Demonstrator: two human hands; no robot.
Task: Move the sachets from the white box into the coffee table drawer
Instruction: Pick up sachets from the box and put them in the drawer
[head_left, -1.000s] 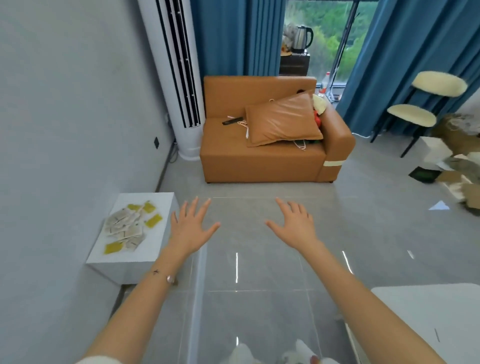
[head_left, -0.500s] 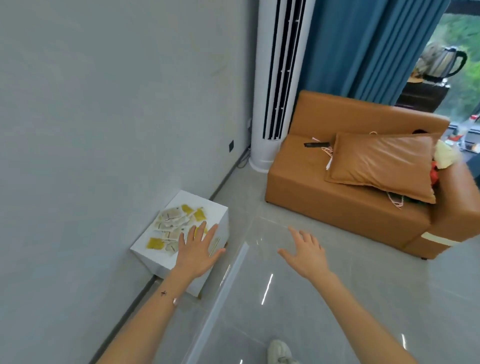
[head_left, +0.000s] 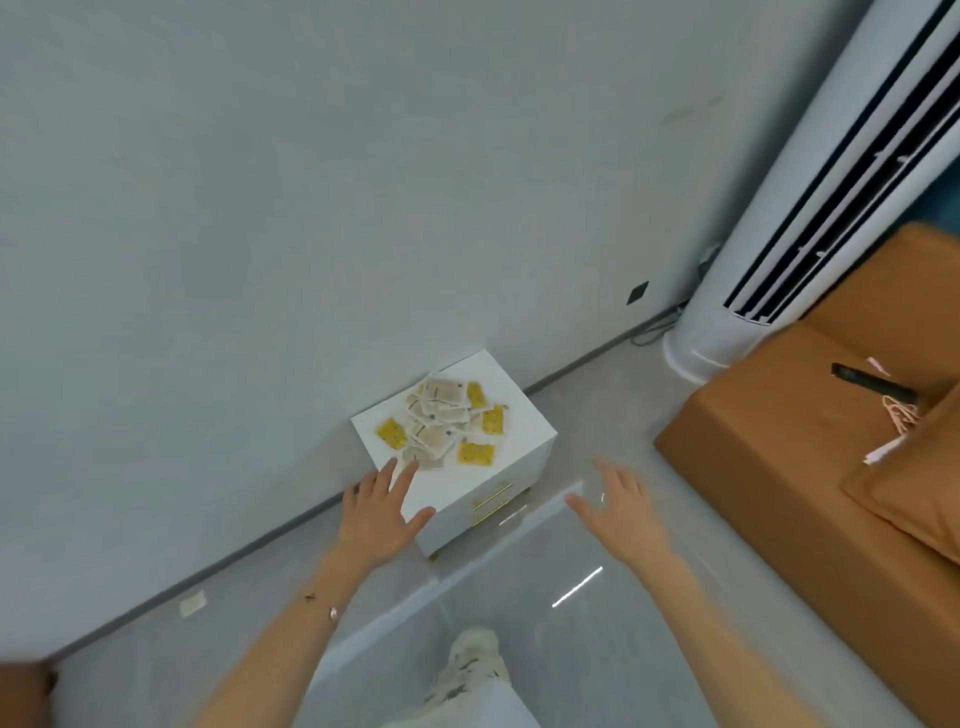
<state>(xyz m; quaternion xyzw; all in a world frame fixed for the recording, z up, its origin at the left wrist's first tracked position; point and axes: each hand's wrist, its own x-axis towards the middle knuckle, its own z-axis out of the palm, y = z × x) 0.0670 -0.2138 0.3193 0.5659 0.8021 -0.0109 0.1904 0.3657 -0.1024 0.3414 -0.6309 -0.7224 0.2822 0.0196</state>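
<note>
The sachets (head_left: 447, 426) lay heaped atop the white box (head_left: 524, 452), centre frame, exposed for pickup. The left hand (head_left: 382, 512), spread wide and empty, hovered over the box's lower-left corner, presumably to gather them; the right hand (head_left: 621, 506), equally splayed and empty, hung right of it.

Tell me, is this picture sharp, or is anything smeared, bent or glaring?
Head view: right hand and orange sofa are motion-smeared; the sachets on the white box are soft but recognisable; the wide lens leans the air conditioner tower; a glare streak lies on the glossy floor.
</note>
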